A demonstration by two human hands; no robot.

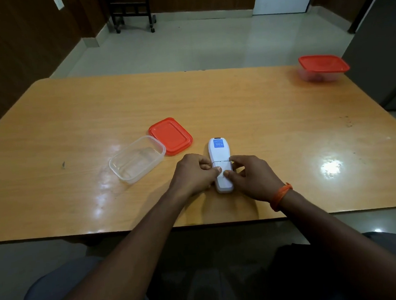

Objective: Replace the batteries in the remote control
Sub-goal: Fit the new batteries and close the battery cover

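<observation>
Clearly the work is at the battery cover: the remote (pixel 219 162) lies face down on the surface (pixel 236 105), near the front edge, a blue label at its far end. The left hand (pixel 192 173) and right hand (pixel 250 175) close around its near half, thumbs pressed on the cover just below a visible seam. Whether the cover is sliding off or being seated I cannot tell; no batteries show. The next move likely calls for steady thumb pressure along the remote's length while the fingers brace its sides. Left of the remote sit an empty clear tub (pixel 137 158) and its red lid (pixel 170 135), touching. A lidded tub (pixel 322 67) stands at the far right corner. Beyond, pale floor, dark panelled walls, a wheeled stand.
</observation>
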